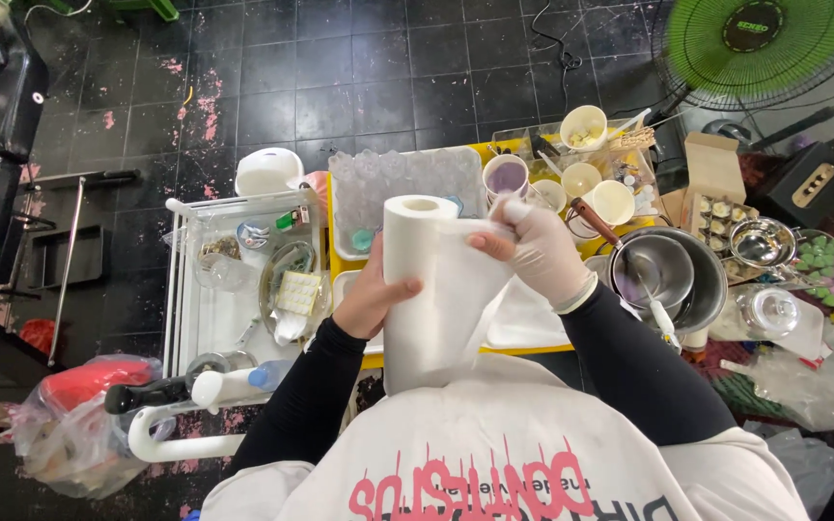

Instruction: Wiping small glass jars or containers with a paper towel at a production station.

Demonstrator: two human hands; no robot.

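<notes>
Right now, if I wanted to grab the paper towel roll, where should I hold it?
Probably around the middle of the paper towel roll, from its left side. It stands upright, the left hand already wraps it there, and the gloved right hand pulls the loose sheet on the right.

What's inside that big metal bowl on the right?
The metal bowl holds a smaller steel pot with a brown handle and a white-handled utensil. The pot covers the bowl's bottom, so anything beneath stays hidden.
</notes>
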